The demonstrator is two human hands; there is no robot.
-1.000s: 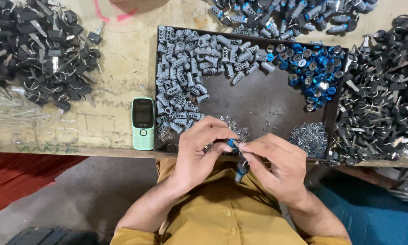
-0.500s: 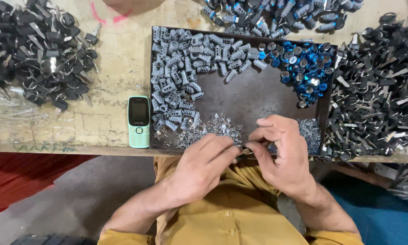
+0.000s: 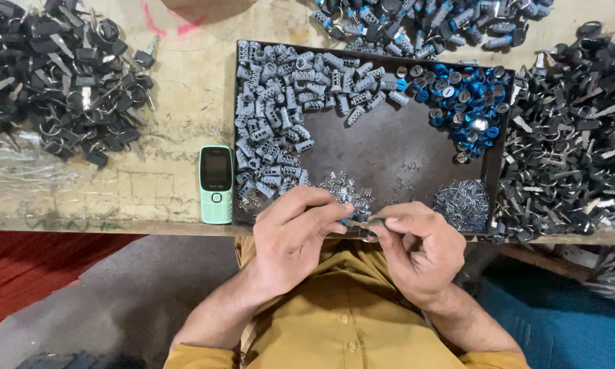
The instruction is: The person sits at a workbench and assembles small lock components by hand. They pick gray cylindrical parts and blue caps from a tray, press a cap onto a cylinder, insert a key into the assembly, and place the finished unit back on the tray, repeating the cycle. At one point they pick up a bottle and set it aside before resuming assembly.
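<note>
A small blue-tipped part is pinched between both hands at the near edge of a workbench, just in front of a dark metal tray. The left hand curls narrowly, fingertips closed on the part; the right hand grips it from the other side, fingers folded tight. Inside the tray lie grey cylinders at left, blue caps at right, tiny silver bits near the hands and a heap of thin pins. A mint-green phone lies beside the tray. Black keys are piled on the bench's far left.
</note>
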